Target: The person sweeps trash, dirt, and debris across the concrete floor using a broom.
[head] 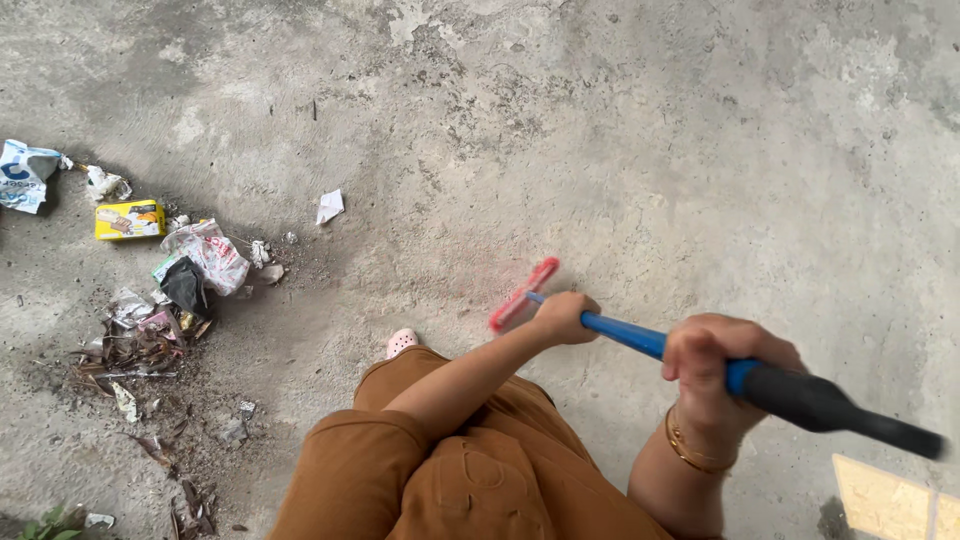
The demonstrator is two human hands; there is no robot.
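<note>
I hold a broom with a blue handle (625, 335) and a black grip end (840, 405) across my body. My left hand (565, 318) is closed around the handle low down, just behind the red broom head (522, 295), which is motion-blurred on the concrete floor (620, 150). My right hand (715, 370), with gold bangles on the wrist, grips the handle higher up where blue meets black. A pile of rubbish lies to the left of the broom head, apart from it.
The rubbish includes a yellow box (130, 219), a white plastic bag (212, 255), a blue-and-white wrapper (25, 175), a scrap of paper (329, 206) and dry leaves (130, 350). My pink shoe (402, 342) shows below the broom head. A yellow tile (890, 500) sits bottom right.
</note>
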